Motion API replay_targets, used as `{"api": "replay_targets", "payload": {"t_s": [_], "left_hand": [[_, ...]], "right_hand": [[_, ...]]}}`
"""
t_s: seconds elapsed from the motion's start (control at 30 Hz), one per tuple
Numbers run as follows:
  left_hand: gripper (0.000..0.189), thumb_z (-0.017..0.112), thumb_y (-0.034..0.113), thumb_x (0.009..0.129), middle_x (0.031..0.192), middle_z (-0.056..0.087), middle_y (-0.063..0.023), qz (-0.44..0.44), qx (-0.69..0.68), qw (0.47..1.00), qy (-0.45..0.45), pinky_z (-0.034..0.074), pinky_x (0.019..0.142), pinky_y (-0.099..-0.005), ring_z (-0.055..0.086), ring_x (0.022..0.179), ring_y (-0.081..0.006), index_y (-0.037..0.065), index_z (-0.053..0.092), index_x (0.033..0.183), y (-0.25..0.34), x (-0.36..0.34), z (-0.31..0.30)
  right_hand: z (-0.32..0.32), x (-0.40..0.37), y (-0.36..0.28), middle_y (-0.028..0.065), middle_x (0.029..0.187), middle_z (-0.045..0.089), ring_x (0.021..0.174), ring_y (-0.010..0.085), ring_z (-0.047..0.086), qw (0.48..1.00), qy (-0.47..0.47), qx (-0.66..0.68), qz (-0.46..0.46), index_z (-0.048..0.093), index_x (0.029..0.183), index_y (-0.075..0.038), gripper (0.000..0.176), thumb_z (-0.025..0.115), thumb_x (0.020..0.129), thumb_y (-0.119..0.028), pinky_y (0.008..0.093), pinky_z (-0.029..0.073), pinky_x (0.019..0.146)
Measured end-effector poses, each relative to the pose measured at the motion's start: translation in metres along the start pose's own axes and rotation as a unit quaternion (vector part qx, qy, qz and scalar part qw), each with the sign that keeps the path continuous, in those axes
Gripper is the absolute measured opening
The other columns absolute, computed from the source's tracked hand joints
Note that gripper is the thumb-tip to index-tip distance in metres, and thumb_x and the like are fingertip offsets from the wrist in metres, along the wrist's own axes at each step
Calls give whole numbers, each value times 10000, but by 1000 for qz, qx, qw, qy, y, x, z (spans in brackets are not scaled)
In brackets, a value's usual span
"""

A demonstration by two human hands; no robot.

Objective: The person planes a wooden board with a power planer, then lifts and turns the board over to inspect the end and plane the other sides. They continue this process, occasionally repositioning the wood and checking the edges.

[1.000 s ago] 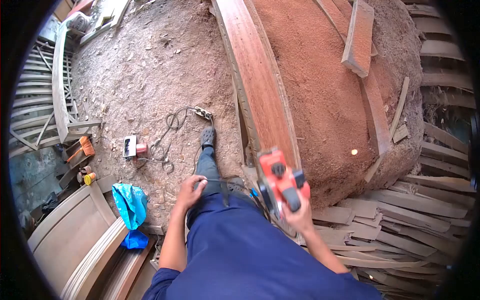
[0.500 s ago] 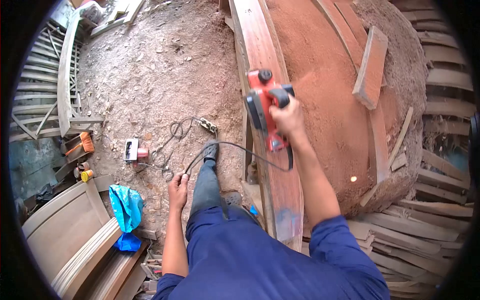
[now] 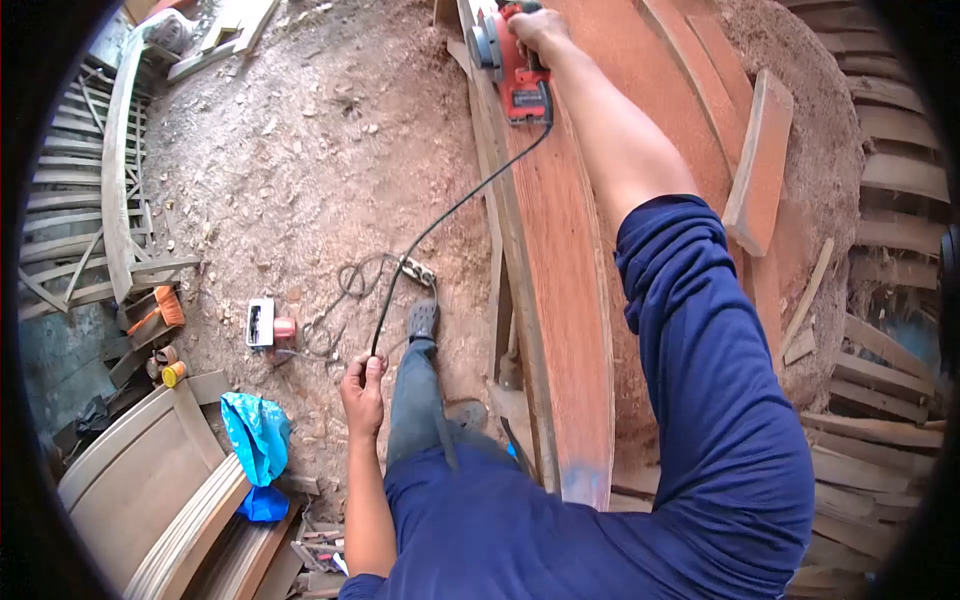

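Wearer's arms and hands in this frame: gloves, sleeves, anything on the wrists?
No gloves: the left hand and right hand are bare. The right sleeve is dark blue, plain and loose, ending near the elbow; the forearm is uncovered. The left sleeve, same blue, shows only at the bottom edge. No watch, bands or markings visible.
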State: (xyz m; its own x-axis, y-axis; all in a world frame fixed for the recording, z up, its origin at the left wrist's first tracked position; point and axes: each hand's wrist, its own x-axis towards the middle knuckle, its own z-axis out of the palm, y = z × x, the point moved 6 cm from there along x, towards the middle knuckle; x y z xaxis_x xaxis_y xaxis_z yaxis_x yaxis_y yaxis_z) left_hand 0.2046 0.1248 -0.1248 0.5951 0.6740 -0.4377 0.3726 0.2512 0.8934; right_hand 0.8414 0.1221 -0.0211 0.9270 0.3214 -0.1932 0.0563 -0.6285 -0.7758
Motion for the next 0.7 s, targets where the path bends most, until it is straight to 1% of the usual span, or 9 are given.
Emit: {"api": "replay_targets", "payload": {"t_s": [0.1,0.17,0.23,0.3,0.43,0.47,0.5,0.57,0.7], "left_hand": [[245,602,235,1026,944,678,-28,-6,-6,1000,7,493,856,-270,620,907,-110,3,667,1066,-17,-8,-11],[216,561,205,1046,1008,700,-55,-17,-10,1000,24,496,886,-285,640,944,-126,14,658,1073,-33,-14,-23],[233,584,237,1037,996,674,-21,-12,-25,999,23,475,885,-266,602,939,-101,21,666,1071,-40,-21,-31],[222,579,226,1040,1001,676,-22,-9,-27,999,20,473,888,-266,606,942,-103,27,667,1083,-46,-31,-35],[186,603,187,1019,981,683,-41,2,46,998,-47,482,874,-278,614,942,-118,18,669,1059,-49,-56,-22],[171,614,172,1004,967,682,-51,9,100,989,-110,486,869,-290,619,938,-132,16,673,1041,-48,-66,-9],[155,625,156,990,954,682,-61,16,153,973,-171,489,864,-302,624,933,-147,13,677,1023,-48,-77,5],[158,640,158,964,943,683,-95,56,178,960,-208,495,870,-332,648,919,-211,17,685,1018,-28,-103,30],[209,664,212,946,987,688,-136,53,229,873,-428,503,877,-365,671,964,-288,22,695,1027,-19,-150,73]], "right_hand": [[-15,-55,17,109,646,654,513,244,631,1000,21,10,21,677,770,-25,111,598,755,-101,379,468,444],[-30,-109,25,100,692,687,608,242,671,993,19,55,-103,695,800,-32,129,610,758,-120,388,500,514],[-51,-183,56,74,701,659,571,139,599,995,-28,3,-95,731,1019,-43,292,625,771,-154,344,505,522],[-77,-271,90,197,960,734,892,290,718,995,-2,-59,-76,736,1128,-155,449,656,695,-245,397,557,808],[-126,-487,148,202,963,704,872,288,687,998,27,-51,-10,653,1093,-11,360,691,778,-182,393,536,827],[-136,-538,155,200,1015,701,926,299,689,999,-13,-41,4,625,1148,17,408,705,798,-178,392,529,869],[-146,-591,171,57,879,653,838,165,622,999,-9,-12,46,650,1083,-22,310,711,807,-148,335,510,793],[-165,-690,201,194,968,708,892,324,706,994,-11,-42,102,615,1165,37,432,748,805,-163,389,549,817],[-177,-786,222,209,884,685,840,358,700,987,-37,-44,153,598,1125,34,405,736,789,-147,424,538,761]]}}
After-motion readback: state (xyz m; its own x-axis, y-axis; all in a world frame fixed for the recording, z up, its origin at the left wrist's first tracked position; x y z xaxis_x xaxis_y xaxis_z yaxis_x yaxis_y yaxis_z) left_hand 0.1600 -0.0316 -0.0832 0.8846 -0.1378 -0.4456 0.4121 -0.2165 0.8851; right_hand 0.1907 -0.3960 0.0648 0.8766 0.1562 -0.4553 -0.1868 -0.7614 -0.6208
